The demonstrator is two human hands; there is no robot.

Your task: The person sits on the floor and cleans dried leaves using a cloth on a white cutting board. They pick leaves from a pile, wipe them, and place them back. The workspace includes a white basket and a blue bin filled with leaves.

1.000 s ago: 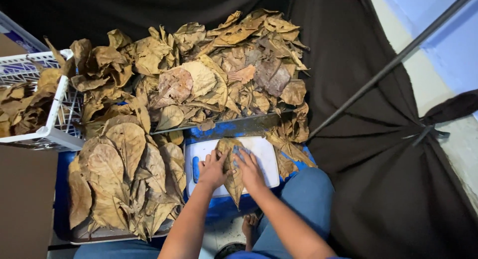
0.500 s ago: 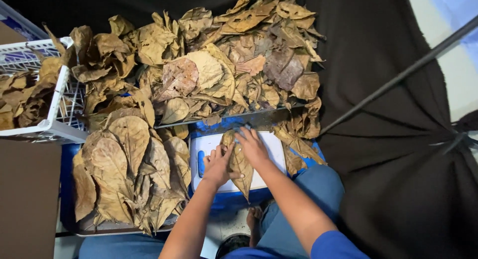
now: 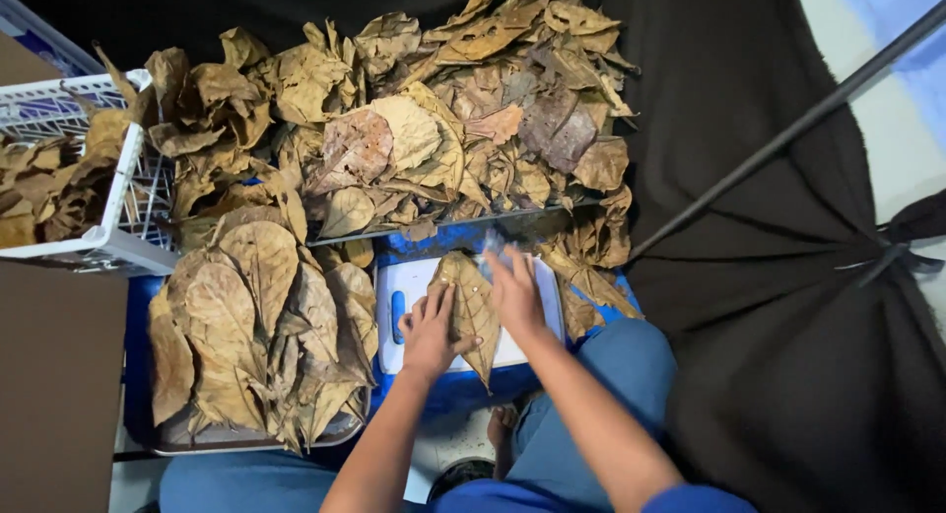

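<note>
Black cloth [image 3: 788,306] drapes the dim backdrop.

The person is wearing a blue short-sleeved top, its sleeve edge showing at the near right of the scene, and both forearms are showing bare down to the left hand [image 3: 430,328] and the right hand [image 3: 514,294]. Blue trousers are covering the legs, showing at the near left and again under the right forearm. No gloves, rings or watch are showing on either hand, and a bare foot is peeking out between the legs.
</note>
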